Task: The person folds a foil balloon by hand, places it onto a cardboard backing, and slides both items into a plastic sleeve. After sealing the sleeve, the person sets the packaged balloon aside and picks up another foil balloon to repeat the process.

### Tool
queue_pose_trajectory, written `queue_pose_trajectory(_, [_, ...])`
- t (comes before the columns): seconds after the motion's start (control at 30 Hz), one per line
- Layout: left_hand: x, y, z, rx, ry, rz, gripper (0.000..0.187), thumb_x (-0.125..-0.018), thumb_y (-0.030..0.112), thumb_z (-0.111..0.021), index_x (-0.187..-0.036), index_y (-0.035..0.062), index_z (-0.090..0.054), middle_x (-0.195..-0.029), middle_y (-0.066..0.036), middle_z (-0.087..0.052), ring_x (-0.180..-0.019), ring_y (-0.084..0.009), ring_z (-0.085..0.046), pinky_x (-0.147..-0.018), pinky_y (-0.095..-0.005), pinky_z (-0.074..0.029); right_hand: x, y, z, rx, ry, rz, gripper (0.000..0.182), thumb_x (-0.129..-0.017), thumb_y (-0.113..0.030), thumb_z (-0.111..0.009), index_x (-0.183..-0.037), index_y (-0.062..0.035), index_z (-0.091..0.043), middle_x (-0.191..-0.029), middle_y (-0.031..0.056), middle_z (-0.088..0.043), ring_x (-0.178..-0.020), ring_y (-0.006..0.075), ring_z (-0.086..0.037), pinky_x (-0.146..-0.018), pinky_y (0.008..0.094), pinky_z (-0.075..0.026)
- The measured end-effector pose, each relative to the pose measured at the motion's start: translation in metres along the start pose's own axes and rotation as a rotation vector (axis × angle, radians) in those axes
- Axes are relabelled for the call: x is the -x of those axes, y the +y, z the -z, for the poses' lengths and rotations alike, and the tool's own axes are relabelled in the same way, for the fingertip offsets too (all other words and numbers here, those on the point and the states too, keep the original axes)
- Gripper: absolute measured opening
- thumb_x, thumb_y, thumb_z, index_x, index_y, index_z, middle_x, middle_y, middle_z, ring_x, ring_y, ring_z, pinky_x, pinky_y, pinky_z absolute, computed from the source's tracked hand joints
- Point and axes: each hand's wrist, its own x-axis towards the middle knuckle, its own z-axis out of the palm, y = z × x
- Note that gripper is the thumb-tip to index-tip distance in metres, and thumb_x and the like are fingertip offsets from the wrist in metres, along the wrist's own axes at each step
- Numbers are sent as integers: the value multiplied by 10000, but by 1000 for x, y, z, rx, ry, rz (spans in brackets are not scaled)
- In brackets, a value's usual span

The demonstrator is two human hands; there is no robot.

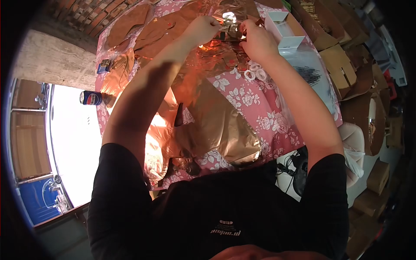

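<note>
At the far side of the table, my left hand [204, 31] has its fingertips pinched together at a crinkled piece of shiny gold foil [229, 18]. Opposite it, my right hand [260, 42] is closed with thumb and fingers at the foil's other side. The foil between the hands catches bright glare, so its exact shape is hard to make out. Below the hands, a large flat gold foil piece [221, 125] with cut or shaped edges lies spread toward my body. Several pale ribbon-like rolls [256, 73] sit just under my right wrist.
A pink floral tablecloth [242, 95] covers the table. An open white box [285, 31] stands right of my right hand, near a clear plastic bag [310, 73]. At left are a blue can [90, 98] and a small blue box [104, 66]. Cardboard boxes [340, 65] crowd the right.
</note>
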Motion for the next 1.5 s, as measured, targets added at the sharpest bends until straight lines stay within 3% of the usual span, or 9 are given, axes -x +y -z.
queue_pose_trajectory(0.33, [10, 13, -10, -43, 151, 7, 268, -971, 250, -805, -1070, 5, -762, -740, -53, -685, -706, -120, -629, -648, -330, -494, 7, 10, -8, 202, 99, 156, 228, -882, -260, -827, -1004, -77, -765, -1068, 110, -763, -1078, 347, -717, -931, 508, -552])
queue_pose_trajectory(0.5, [1, 3, -15, 104, 228, 8, 269, -978, 192, -797, -1147, -7, -728, -900, -98, -783, -806, -144, -691, -743, -333, -539, 15, 12, -11, 178, 193, 271, 200, -856, -109, -728, -1018, -151, -837, -1061, 27, -764, -1154, 273, -666, -1012, 472, -474])
queue_pose_trajectory(0.57, [3, 4, -13, 56, 395, -127, 280, -1006, 98, -711, -1262, -9, -671, -1204, -167, -778, -978, -257, -742, -868, -371, -568, 15, 11, -11, 183, 199, 264, 246, -847, -82, -709, -1036, -163, -844, -1053, 26, -762, -1159, 273, -663, -1017, 472, -470])
queue_pose_trajectory(0.67, [11, 8, -11, -87, 510, -406, 342, -971, 58, -655, -1312, 46, -667, -1287, -245, -703, -1125, -404, -718, -929, -464, -597, 14, 14, -14, 170, 228, 255, 292, -836, -50, -689, -1047, -171, -851, -1040, 25, -757, -1162, 275, -661, -1020, 470, -467])
queue_pose_trajectory(0.9, [32, 8, 3, -259, 155, -620, 319, -932, 10, -663, -1247, 29, -712, -1201, -233, -692, -1161, -433, -667, -973, -492, -573, 11, 21, -17, 128, 239, 210, 336, -829, -20, -678, -1071, -172, -854, -1061, 23, -774, -1156, 276, -662, -1029, 462, -461])
queue_pose_trajectory(1.2, [30, 9, 3, -388, -41, -552, 313, -997, 229, -715, -1171, -25, -769, -1200, -194, -731, -1096, -424, -685, -973, -460, -554, 11, 19, -12, 99, 213, 173, 355, -830, -23, -690, -1119, -163, -841, -1043, 108, -813, -1040, 310, -746, -967, 471, -531])
queue_pose_trajectory(1.3, [25, 9, 0, -410, -30, -479, 309, -1003, 260, -749, -1085, -33, -796, -1058, -154, -779, -940, -319, -734, -860, -411, -575, 12, 20, -9, 95, 190, 173, 382, -819, -17, -711, -1158, -154, -821, -1007, 115, -812, -1003, 322, -753, -952, 484, -539])
queue_pose_trajectory(1.37, [27, 19, 3, -1, -105, -11, 289, -1009, 266, -774, -1029, -20, -811, -857, -86, -773, -760, -169, -703, -720, -334, -551, 13, 22, -8, 77, 172, 171, 383, -814, -18, -724, -1162, -150, -812, -996, 112, -810, -998, 326, -752, -946, 486, -541])
queue_pose_trajectory(1.5, [22, 16, 5, 227, -51, 81, 259, -990, 261, -793, -1037, 9, -829, -789, -92, -762, -646, -144, -666, -669, -339, -558, 15, 24, -6, 98, 142, 183, 351, -807, -25, -754, -1138, -129, -803, -1025, 119, -802, -1023, 339, -741, -944, 486, -543])
